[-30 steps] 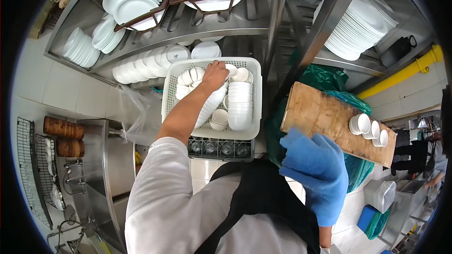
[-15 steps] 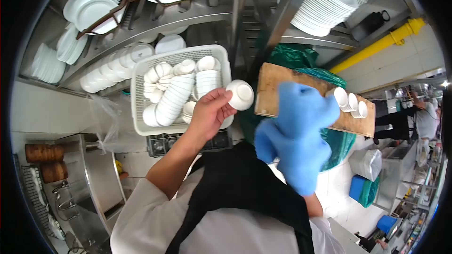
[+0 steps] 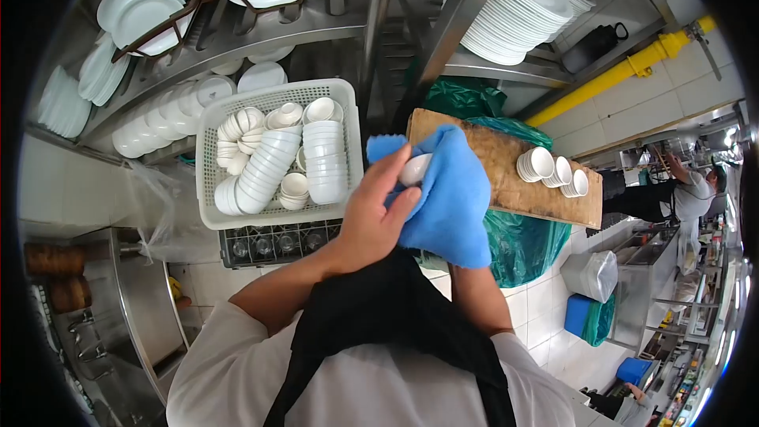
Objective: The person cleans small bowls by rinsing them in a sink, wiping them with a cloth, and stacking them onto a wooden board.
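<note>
In the left hand (image 3: 370,217), a white bowl (image 3: 414,170) touches blue cloth (image 3: 451,209).

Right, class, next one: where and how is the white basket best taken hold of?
I'd take the white basket by its rim, at the left and right sides. Come in from outside, one hand to each side, fingers curled around the edge. Bowls crowd the inside, while the rim runs all round as a raised lip.

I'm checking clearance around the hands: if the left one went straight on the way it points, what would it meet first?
The left hand would most likely meet the small white cup at its fingers, then the blue cloth, though depth is unclear here.
</note>
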The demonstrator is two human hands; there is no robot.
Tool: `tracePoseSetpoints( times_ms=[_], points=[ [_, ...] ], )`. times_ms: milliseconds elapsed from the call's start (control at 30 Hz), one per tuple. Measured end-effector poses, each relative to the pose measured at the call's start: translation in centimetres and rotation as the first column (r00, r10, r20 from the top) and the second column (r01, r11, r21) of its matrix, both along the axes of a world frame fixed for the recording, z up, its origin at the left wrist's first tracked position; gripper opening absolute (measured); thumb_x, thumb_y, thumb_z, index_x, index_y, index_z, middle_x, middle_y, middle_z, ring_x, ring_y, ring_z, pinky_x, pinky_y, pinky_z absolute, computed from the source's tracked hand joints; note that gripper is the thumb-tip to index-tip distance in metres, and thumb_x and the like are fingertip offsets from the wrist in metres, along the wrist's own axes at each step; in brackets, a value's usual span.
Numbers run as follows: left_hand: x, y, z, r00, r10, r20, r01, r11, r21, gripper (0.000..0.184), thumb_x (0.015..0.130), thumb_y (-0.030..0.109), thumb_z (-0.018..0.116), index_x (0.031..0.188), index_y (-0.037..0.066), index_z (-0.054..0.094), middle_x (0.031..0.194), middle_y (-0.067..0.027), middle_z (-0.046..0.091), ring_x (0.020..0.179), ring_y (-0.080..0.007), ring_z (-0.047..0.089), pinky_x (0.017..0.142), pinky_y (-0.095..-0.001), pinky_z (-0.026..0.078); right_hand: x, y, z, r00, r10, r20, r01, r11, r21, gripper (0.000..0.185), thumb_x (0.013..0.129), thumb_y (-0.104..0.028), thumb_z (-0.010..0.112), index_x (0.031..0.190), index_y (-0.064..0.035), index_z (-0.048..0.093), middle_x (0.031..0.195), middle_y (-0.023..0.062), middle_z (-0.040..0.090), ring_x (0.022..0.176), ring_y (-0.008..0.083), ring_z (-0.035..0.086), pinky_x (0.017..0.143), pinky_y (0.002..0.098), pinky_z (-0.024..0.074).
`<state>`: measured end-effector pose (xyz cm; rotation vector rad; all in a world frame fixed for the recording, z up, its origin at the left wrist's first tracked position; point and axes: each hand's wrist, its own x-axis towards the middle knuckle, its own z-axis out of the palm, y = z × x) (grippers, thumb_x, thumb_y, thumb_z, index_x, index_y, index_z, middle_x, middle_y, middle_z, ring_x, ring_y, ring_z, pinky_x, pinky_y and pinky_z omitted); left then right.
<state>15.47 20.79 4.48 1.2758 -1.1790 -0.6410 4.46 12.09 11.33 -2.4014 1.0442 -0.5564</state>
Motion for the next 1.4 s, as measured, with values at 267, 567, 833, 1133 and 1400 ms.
tracePoseSetpoints(
  times_ms=[267, 567, 833, 1133, 1400],
  points=[
    [-0.1, -1.8, -1.9, 0.780, -0.145, -0.609, 0.225, 0.973, 0.058, 0.053, 0.106, 0.026, 0.035, 0.150, -0.002, 0.023, 0.148, -0.0157, 0.037, 0.136, -0.0244, 0.039, 0.112, -0.0342, 0.030, -0.4, 1.4, -4.2, 0.958, 0.052, -0.283, -0.242, 0.675, -0.697, 0.021, 0.081, -0.014, 0.054, 0.096, 0.0009, 0.058, 0.090, 0.0130, 0.056, 0.088, 0.0229, 0.061, 0.067, 0.0375, 0.0518],
    [-1.4, -0.9, -3.0, 0.479, -0.075, -0.875, 0.726, 0.595, 0.346, 0.059, 0.103, 0.047, 0.035, 0.137, 0.000, 0.043, 0.135, -0.0171, 0.053, 0.111, -0.0274, 0.062, 0.094, -0.0398, 0.050, -6.3, 2.5, 0.1, 0.984, -0.067, -0.168, 0.017, 0.960, -0.279, 0.033, 0.072, -0.011, 0.063, 0.102, 0.0005, 0.056, 0.092, 0.0104, 0.058, 0.082, 0.0233, 0.062, 0.066, 0.0351, 0.0517],
    [-1.7, 0.0, -5.6, 0.790, -0.234, -0.566, 0.528, 0.729, 0.435, 0.041, 0.099, 0.025, 0.056, 0.132, 0.002, 0.051, 0.124, -0.0124, 0.060, 0.106, -0.0181, 0.062, 0.090, -0.0310, 0.049, -10.8, -1.1, -3.4, 0.850, -0.437, -0.295, 0.297, 0.859, -0.417, 0.048, 0.063, -0.009, 0.068, 0.108, 0.0007, 0.054, 0.094, 0.0098, 0.058, 0.084, 0.0221, 0.062, 0.070, 0.0340, 0.0515],
    [0.6, 2.1, -5.7, 0.977, -0.110, -0.180, 0.181, 0.876, 0.447, 0.036, 0.089, 0.020, 0.067, 0.116, -0.003, 0.061, 0.110, -0.0158, 0.067, 0.094, -0.0216, 0.068, 0.082, -0.0320, 0.053, -9.3, -4.7, -8.2, 0.903, -0.412, -0.120, 0.363, 0.882, -0.300, 0.065, 0.054, -0.008, 0.074, 0.114, 0.0008, 0.052, 0.098, 0.0092, 0.059, 0.086, 0.0208, 0.061, 0.074, 0.0328, 0.0514],
    [14.1, -1.9, -10.4, 0.765, 0.329, 0.554, -0.528, 0.813, 0.246, 0.029, 0.086, 0.021, 0.067, 0.109, 0.004, 0.066, 0.099, -0.0158, 0.069, 0.084, -0.0311, 0.066, 0.077, -0.0396, 0.052, -8.4, -2.6, -2.3, 0.887, -0.400, 0.232, 0.448, 0.868, -0.215, 0.080, 0.045, -0.007, 0.079, 0.120, 0.0009, 0.051, 0.101, 0.0086, 0.059, 0.088, 0.0196, 0.060, 0.077, 0.0317, 0.0512]
  ],
)
